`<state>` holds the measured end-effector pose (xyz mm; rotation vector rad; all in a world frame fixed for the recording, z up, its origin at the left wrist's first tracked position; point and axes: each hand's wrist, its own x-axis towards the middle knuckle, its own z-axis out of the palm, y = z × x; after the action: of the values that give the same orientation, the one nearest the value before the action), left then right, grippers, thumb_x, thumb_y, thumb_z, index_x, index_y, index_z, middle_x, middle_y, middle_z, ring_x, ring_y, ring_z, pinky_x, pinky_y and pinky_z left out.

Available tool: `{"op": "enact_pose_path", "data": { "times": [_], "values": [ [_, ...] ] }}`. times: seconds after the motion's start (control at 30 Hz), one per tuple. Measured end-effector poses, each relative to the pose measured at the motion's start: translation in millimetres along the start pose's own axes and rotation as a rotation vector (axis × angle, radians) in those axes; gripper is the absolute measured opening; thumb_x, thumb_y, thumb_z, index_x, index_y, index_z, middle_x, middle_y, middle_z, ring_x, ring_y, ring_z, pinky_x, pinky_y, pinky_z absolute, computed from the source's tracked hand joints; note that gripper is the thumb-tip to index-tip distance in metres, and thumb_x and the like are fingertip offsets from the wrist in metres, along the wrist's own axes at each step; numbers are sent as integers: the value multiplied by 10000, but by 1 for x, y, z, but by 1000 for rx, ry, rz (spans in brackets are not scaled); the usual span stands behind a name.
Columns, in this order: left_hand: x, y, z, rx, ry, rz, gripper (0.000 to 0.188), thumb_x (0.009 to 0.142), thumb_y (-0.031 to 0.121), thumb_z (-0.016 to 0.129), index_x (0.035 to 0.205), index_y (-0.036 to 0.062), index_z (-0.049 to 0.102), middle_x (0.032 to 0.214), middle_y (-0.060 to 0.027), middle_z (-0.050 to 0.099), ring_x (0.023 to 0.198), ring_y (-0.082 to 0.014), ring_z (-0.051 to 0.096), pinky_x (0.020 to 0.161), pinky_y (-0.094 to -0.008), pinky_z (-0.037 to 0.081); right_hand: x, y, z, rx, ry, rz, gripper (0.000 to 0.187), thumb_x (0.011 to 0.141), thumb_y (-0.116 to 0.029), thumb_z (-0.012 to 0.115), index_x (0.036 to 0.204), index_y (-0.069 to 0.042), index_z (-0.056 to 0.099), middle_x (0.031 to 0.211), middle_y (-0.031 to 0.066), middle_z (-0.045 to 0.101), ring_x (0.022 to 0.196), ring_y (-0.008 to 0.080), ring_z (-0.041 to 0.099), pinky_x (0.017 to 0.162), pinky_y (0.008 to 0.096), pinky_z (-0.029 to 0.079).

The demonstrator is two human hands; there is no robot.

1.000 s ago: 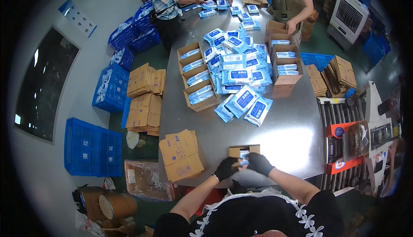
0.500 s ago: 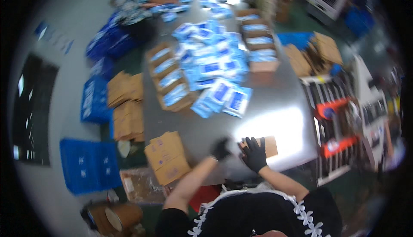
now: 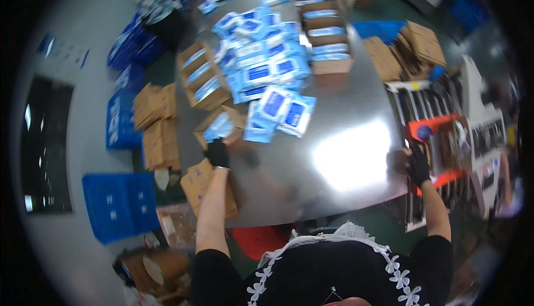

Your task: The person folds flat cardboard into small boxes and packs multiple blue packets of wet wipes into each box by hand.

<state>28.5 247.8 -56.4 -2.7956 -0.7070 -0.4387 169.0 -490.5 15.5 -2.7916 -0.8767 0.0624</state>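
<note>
L. hand (image 3: 217, 153), black-gloved, is laid on an open cardboard box (image 3: 221, 126) w/ blue packets at worktop (image 3: 334, 156) left edge; finger state can't be told. R. hand (image 3: 417, 164), gloved, is set at right edge by a small brown box (image 3: 396, 160); grip blurred.

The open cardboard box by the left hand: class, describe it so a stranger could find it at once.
Start at the shiny metal table and go to its left edge. The open cardboard box sits just beyond the gloved left hand. Unlike the filled boxes behind it, it holds one blue packet.
</note>
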Motion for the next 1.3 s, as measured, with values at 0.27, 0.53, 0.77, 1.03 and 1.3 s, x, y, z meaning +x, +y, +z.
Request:
{"op": "enact_pose_path", "data": {
  "times": [0.27, 0.53, 0.77, 1.03, 1.3],
  "values": [
    [-190, 91, -161, -393, -296, 115, 155, 783, 255, 638, 772, 102, 656, 771, -115, 627, 791, -312, 584, 719, -449, 432, 52, -212, 91, 825, -107, 116, 647, 674, -329, 819, 1160, -21, 522, 1133, 179, 565, 1073, 351, 549, 934, 434, 439],
    [-157, 121, -189, -799, -974, 894, 240, 838, 338, 599, 838, 110, 673, 873, -130, 648, 838, -292, 639, 692, -416, 493, 80, -378, 50, 475, -761, -607, 618, 706, -544, 726, 1068, -54, 623, 1027, 198, 629, 972, 366, 611, 856, 444, 470],
    [-186, 111, -152, -1226, -186, 352, 360, 746, 169, 751, 1066, 63, 625, 1019, -136, 623, 959, -326, 578, 865, -397, 457, 80, -369, 100, 570, -446, -462, 312, 772, -260, 713, 999, -56, 648, 950, 129, 655, 908, 301, 636, 820, 392, 495],
    [-263, 119, -47, -1134, -560, 159, 857, 841, 312, 648, 1476, -9, 170, 1446, -257, 290, 1347, -368, 305, 1121, -461, 249, 77, -451, 78, 287, -35, -274, 577, 747, -380, 691, 1229, -106, 529, 1213, 137, 550, 1165, 333, 491, 1016, 612, 280],
    [101, 21, -46, -635, 139, 95, 550, 700, 152, 710, 1198, 22, 515, 1085, -209, 577, 1048, -345, 564, 902, -466, 444, 28, -346, 75, 117, -110, -201, 681, 674, -493, 740, 1252, -191, 545, 1379, 205, 454, 1301, 403, 387, 1067, 709, 99]
  ]
}}
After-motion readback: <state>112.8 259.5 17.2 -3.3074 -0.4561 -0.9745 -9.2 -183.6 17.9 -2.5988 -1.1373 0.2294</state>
